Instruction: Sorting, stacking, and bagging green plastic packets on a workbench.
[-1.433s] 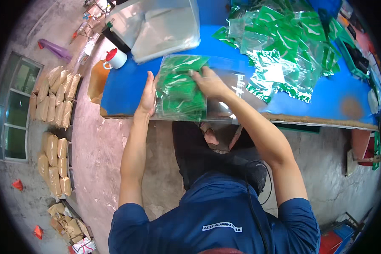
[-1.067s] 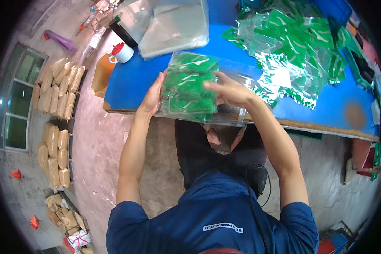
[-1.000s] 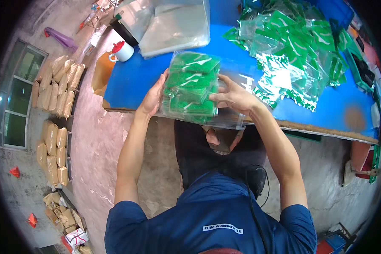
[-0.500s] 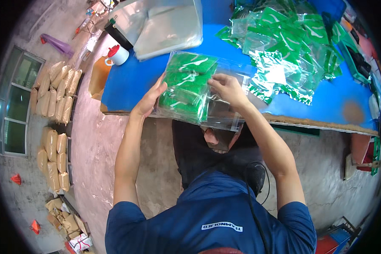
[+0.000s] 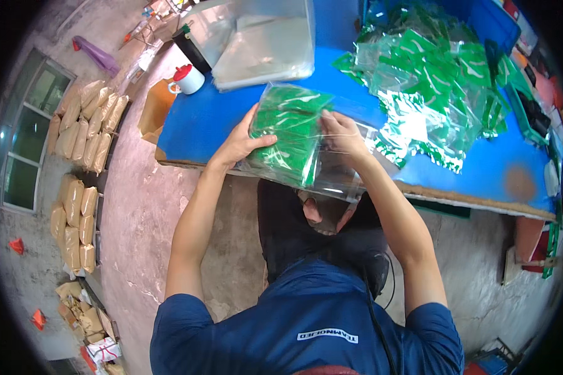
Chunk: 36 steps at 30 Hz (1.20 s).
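A clear plastic bag (image 5: 286,131) filled with flat green packets lies at the front edge of the blue table. My left hand (image 5: 243,142) grips its left side, the thumb pressed across the top face and the fingers mostly hidden behind. At the right side, my right hand (image 5: 342,133) has its fingers curled on the slack clear part of the bag. The fingertips are slightly blurred there. Loose green and clear packets (image 5: 428,75) form a heap on the right of the table, some with a shiny silver face.
Behind the bag sits a stack of empty clear bags (image 5: 272,50) beside a black upright object (image 5: 191,49). A white mug (image 5: 187,80) with a red lid stands at the table's left. Filled tan sacks (image 5: 84,128) are piled by the wall. A green tray (image 5: 527,103) holds dark items.
My left thumb has moved from the bag's edge onto its top face. My right fingers have curled in more at the right side. The whole view has shifted slightly.
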Each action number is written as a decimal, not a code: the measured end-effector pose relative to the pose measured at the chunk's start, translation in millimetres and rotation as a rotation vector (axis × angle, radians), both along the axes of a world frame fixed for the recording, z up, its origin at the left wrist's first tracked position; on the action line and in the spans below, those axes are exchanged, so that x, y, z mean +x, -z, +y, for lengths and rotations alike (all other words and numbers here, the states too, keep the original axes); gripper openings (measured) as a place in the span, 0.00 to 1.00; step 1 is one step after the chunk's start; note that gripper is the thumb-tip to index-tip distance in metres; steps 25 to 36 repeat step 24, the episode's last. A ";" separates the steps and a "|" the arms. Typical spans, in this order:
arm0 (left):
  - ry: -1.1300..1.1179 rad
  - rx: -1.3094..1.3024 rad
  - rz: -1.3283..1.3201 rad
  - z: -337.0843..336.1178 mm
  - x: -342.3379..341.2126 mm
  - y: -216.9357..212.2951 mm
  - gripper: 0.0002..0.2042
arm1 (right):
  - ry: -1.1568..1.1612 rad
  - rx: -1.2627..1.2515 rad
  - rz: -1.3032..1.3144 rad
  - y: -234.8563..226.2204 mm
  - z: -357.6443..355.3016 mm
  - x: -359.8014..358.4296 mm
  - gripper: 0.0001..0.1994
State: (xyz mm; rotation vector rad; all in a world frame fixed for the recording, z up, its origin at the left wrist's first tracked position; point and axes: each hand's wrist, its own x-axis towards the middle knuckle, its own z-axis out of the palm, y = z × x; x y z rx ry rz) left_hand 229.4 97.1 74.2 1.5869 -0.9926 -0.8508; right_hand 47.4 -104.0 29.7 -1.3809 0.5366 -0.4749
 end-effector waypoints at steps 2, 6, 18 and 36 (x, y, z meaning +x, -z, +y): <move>-0.030 0.040 0.027 -3.2 -8.8 -5.0 0.49 | 0.005 0.071 0.156 -4.0 1.7 -13.7 0.22; -0.084 0.058 0.084 -12.2 -13.8 -9.8 0.47 | -0.019 -0.359 0.227 -0.9 11.1 1.3 0.28; -0.097 0.042 0.026 -7.7 -2.4 0.6 0.43 | 0.111 -0.281 -0.154 18.6 -8.5 18.2 0.22; -0.052 0.028 0.099 7.7 2.8 10.3 0.48 | -0.211 -0.457 0.072 -6.0 19.7 -25.6 0.19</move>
